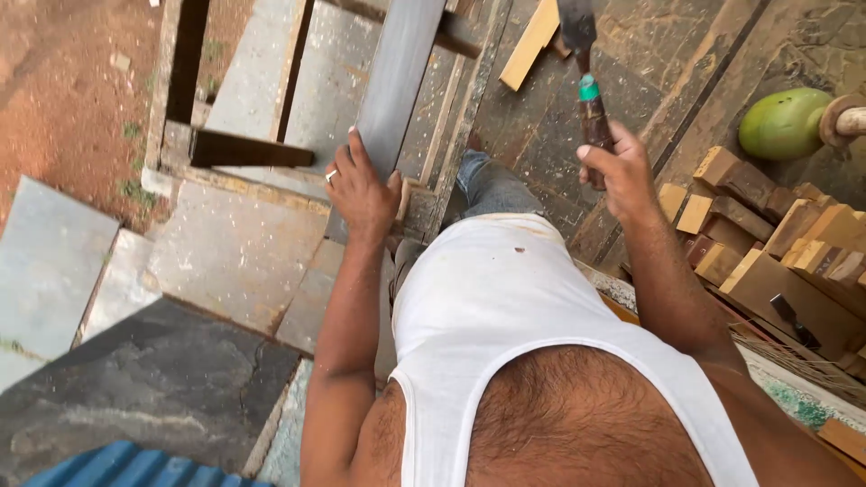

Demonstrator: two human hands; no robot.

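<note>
The left hand (361, 191) lies spread flat on the near end of a grey plank (394, 86), fingers pressing it down where it rests on a dark frame (248, 149) over stone slabs (234, 261). The plank runs away to the far side, just left of the person's knee. The right hand (618, 167) is closed tight round the brown handle of a hammer (585, 68), raised with its head at the far edge of view, to the right of the plank. Wood blocks (767, 243) are stacked at the right, with a green fruit (785, 122) beyond them.

The risk, as I judge it, is a blow landing near the left fingers, since they sit on the plank itself. The plank could also slip or tip off the frame if the pressing hand eases, as nothing else seems to hold it.
</note>
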